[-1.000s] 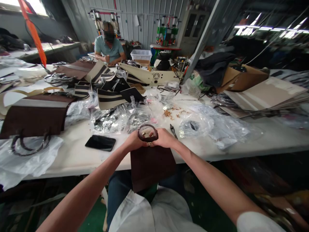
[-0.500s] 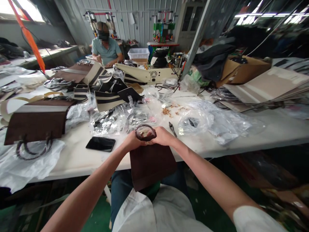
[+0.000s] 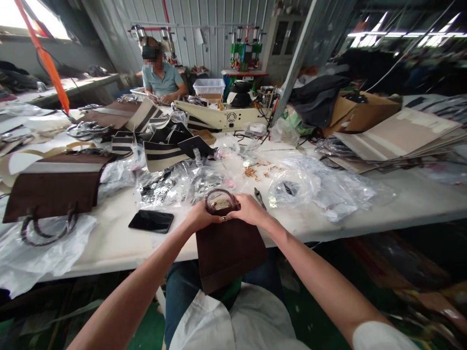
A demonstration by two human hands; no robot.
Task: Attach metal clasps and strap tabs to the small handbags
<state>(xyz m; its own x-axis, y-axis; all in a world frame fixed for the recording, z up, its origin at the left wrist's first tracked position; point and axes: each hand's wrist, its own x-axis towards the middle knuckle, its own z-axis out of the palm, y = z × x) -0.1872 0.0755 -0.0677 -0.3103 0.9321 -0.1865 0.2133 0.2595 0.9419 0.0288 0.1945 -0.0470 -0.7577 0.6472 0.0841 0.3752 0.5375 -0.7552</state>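
Observation:
A dark brown bag [image 3: 228, 253] hangs over the near edge of the white table [image 3: 120, 243], resting toward my lap. Its round dark handle [image 3: 219, 197] stands up between my hands. My left hand [image 3: 200, 217] is closed on the bag's top edge at the left base of the handle. My right hand [image 3: 249, 209] is closed on the right base of the handle, fingers pinched. A small gold fitting shows between my thumbs.
A black phone [image 3: 151, 221] lies left of my hands. Pliers [image 3: 260, 197], gold hardware [image 3: 251, 170] and clear plastic bags [image 3: 321, 187] lie beyond. A finished brown bag [image 3: 51, 187] lies far left, cardboard sheets [image 3: 397, 133] far right. A seated person [image 3: 160, 80] works at the far end.
My hands and the bag stay together at the table edge with only slight shifts; the view has tilted a little.

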